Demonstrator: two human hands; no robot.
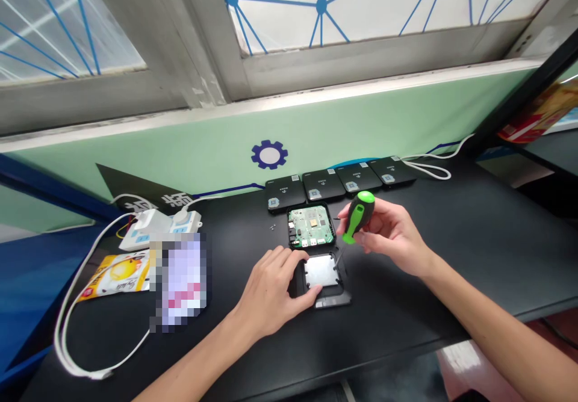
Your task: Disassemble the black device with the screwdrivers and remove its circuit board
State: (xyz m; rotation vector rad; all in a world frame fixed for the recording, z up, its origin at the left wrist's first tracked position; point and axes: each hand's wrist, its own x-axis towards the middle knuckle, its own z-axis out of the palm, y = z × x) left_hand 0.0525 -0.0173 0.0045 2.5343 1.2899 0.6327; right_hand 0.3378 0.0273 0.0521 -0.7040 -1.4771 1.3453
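Note:
My right hand (391, 233) grips a green and black screwdriver (358, 216), its shaft slanting down to the right edge of a silver plate (321, 271). That plate sits in a black plastic cover (334, 301) lying on the desk. My left hand (275, 290) steadies the cover, fingertips at its upper left and thumb on its lower edge; the fingers are closed on it. Just behind lies an opened black case with a green circuit board (311, 226). Left of the case are a few tiny screws (272, 227). Whether the screwdriver tip touches a screw is too small to tell.
Several closed black boxes (323, 184) line the wall at the back. On the left are a white power strip (189, 224), a looped white cable (61, 330), a yellow and white packet (118, 275) and a blurred-out item (183, 281). The desk's front edge (361, 360) runs below my arms.

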